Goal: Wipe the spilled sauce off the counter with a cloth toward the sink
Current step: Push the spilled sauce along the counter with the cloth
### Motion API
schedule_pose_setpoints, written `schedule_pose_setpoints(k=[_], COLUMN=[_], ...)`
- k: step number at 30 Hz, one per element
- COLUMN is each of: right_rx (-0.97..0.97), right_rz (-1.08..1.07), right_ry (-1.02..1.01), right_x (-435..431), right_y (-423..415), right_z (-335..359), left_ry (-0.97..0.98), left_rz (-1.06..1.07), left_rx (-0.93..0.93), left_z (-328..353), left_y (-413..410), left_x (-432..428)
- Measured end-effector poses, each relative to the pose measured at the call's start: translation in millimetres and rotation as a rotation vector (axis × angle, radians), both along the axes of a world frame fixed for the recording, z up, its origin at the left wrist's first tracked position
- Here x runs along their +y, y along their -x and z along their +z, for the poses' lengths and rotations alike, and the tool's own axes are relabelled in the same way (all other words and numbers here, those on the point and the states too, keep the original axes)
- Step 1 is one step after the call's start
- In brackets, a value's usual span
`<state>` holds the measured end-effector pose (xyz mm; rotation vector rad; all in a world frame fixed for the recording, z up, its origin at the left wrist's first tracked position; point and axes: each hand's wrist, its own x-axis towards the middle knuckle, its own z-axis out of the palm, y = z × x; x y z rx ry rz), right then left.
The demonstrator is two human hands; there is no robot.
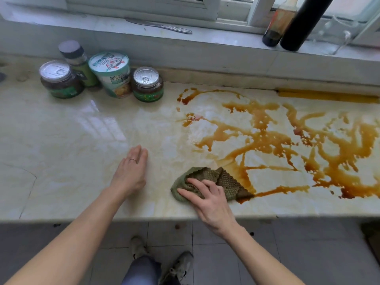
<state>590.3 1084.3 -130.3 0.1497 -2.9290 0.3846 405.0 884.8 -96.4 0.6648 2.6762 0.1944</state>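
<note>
**Cloth at the spill's near-left fringe, right hand on top**

The green cloth (224, 179) lies bunched on the counter (61, 151) close to its front edge, a little right of the middle. The right hand (209, 199) rests on top of it with fingers spread and pressing down — laid over the cloth rather than curled round it. The cloth's right corner touches the nearest streak of brown sauce (267, 138). From there almost all of the spill spreads toward the counter's right end and back edge, in branching pools and runs.

So the sauce lies to the right of the fingers and beyond them, and the right hand is clearly the nearer one. The left hand (131, 171) lies flat on bare counter to the cloth's left, fingers straight and together, holding nothing — it looks like a brace.

The sink is not in view, so which way the stroke should run cannot be told. Judged from where the cloth sits, most of the wiping is yet to do. The jars (147, 84) stand near the back edge toward the left, apart from the spill.
</note>
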Motion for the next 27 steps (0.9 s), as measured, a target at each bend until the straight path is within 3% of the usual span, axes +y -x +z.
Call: schedule_pose_setpoints(k=[3,6,12,17,23,27], right_rx=[-0.022,-0.032,-0.038,-0.124,-0.16,-0.22], right_rz=[-0.115,-0.292,0.016,-0.292,-0.072,-0.356], right_ry=[-0.029,0.065,-0.024,0.027,-0.039,-0.009], right_x=[40,47,21,46,17,58], right_y=[13,24,0,31,28,67], right_z=[3,10,5,18,13,22], left_ry=[0.006,0.014,-0.001,0.015,0.042,0.032], left_rz=[-0.004,-0.001,0.0,0.006,0.034,0.052], left_rx=[-0.014,-0.026,-0.04,-0.063,-0.091,-0.103], left_z=[1,2,-1,2,3,6], left_y=[2,1,3,4,-3,-3], left_x=[-1,-1,-3,0,4,4])
